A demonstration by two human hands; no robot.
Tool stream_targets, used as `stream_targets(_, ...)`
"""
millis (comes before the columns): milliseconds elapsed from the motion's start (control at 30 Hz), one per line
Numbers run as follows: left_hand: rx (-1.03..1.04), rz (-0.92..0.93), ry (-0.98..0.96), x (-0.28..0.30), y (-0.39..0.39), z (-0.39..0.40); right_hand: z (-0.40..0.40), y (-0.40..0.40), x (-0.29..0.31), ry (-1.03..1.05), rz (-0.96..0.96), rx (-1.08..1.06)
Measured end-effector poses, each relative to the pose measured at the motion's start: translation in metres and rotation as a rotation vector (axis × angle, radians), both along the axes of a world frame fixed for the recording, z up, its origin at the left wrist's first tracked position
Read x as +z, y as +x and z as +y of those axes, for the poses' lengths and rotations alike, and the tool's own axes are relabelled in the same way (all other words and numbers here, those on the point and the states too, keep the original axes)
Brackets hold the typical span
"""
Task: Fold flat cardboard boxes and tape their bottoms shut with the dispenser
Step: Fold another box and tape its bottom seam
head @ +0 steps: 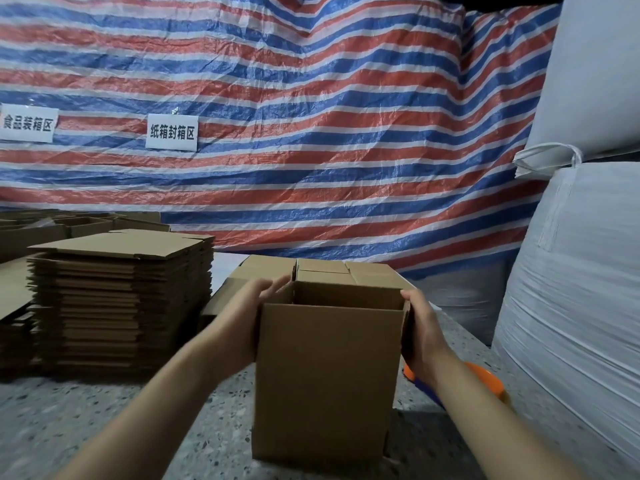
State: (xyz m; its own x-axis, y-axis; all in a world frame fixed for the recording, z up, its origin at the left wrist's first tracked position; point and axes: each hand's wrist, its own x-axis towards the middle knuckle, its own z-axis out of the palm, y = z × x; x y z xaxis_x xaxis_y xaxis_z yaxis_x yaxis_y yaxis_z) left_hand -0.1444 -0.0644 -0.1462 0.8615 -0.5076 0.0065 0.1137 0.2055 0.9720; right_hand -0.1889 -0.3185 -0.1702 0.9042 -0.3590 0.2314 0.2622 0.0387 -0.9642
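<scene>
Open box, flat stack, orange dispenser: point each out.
open box [325, 375], head view, front wall
flat stack [121, 299], head view, layered side edge
orange dispenser [485, 377], head view, visible orange top

Striped red-white-blue tarp [311, 133] as back wall — two paper signs [172, 132]; speckled terrazzo surface [86, 420]; white bulk sacks [581, 271] right.

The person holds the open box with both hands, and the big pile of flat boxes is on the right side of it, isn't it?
Not quite. Both the left hand and the right hand do hold the open box, but the head view shows the pile of flat boxes on its left side, not the right.
</scene>
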Motion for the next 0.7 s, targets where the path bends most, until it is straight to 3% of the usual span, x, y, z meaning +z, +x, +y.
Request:
stream_targets(100,0.072,-0.153,0.048,-0.023,-0.006,-0.009,0.002,0.002,-0.005,0.029,-0.004,-0.003)
stream_targets(233,0.315,-0.299,0.166,-0.035,-0.005,-0.027,0.008,0.005,-0.011,0.125,0.021,0.042)
stream_targets(500,0.428,0.075,-0.018,-0.037,0.012,-0.035,0.006,0.004,-0.003,0.230,0.038,0.093)
stream_targets(700,0.516,0.215,0.035,-0.034,0.011,-0.037,0.008,0.001,-0.009,0.343,0.128,0.085)
